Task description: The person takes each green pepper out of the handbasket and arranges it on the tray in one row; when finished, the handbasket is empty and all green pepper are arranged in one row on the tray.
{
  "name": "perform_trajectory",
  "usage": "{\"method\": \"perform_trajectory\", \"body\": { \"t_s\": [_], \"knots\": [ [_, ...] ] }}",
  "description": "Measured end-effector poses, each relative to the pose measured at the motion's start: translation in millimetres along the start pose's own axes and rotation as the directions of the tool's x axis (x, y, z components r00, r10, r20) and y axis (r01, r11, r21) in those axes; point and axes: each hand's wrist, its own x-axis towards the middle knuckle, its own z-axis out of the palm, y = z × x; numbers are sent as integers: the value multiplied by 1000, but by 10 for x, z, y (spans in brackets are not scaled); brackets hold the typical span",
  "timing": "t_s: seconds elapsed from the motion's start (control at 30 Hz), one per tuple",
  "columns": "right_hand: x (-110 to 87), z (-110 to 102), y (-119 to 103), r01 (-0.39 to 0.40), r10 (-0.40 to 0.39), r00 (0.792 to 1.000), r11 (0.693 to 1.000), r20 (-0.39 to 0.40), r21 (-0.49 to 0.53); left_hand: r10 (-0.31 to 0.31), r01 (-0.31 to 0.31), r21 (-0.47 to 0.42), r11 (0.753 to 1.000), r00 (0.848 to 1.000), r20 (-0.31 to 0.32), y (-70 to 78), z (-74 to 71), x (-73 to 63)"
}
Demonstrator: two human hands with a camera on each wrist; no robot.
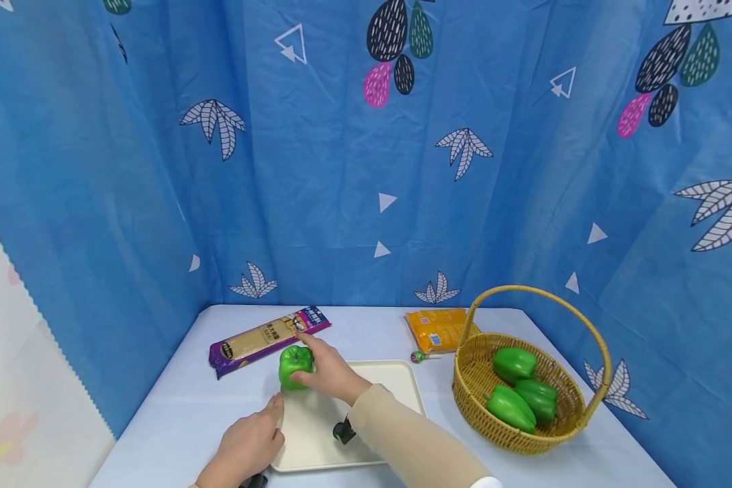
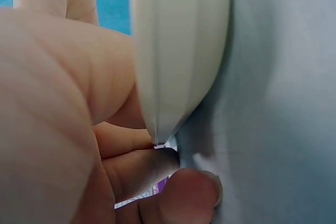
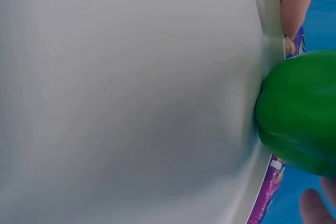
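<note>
A green bell pepper (image 1: 295,367) sits at the far left corner of the cream tray (image 1: 396,379). My right hand (image 1: 332,369) reaches across the tray to it, thumb on the near side and index finger extended past its top. In the right wrist view the pepper (image 3: 302,114) lies between spread fingers, with small gaps showing at its sides. At the tray's left edge, my left hand (image 1: 250,437) holds the rim. The left wrist view has the tray's side wall (image 2: 178,51) close up, with fingers (image 2: 189,198) bent around its edge.
Behind the tray lies a purple noodle packet (image 1: 268,339). To the right stands a wicker basket (image 1: 472,400) with a tall handle and several green peppers (image 1: 515,366). An orange packet (image 1: 436,329) and a small lollipop (image 1: 417,356) lie behind it. Blue curtain (image 1: 341,203) encloses the table.
</note>
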Motion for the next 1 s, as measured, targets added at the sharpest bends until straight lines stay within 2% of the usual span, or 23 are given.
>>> {"method": "perform_trajectory", "body": {
  "t_s": [0.13,0.27,0.4,0.53,0.67,0.77,0.9,1.0],
  "knots": [
    [-66,-81,11,-17,16,1000,1000,9,18,8,-8,0,1000,1000,5,23,17,18],
    [-200,-296,36,-8,8,1000,1000,20,25,5,-5,-9,1000,1000,21,34,31,23],
    [-382,-694,99,23,-23,1000,1000,4,8,-11,12,-15,1000,999,36,26,25,15],
    [-631,-1208,229,26,-27,999,999,-43,-22,-15,15,-7,1000,999,39,1,1,9],
    [-921,-1717,487,-18,10,993,997,-114,-74,-2,2,11,1000,999,39,-11,-17,15],
    [-1138,-2031,712,-89,72,988,989,-137,-119,2,-3,20,1000,999,43,-9,-27,18],
    [-1385,-2318,1008,-191,173,975,972,-136,-137,0,-1,21,1000,998,59,4,-36,22],
    [-1513,-2434,1224,-249,235,961,964,-143,-91,-1,0,23,1000,998,58,13,-42,24]
  ]
}}
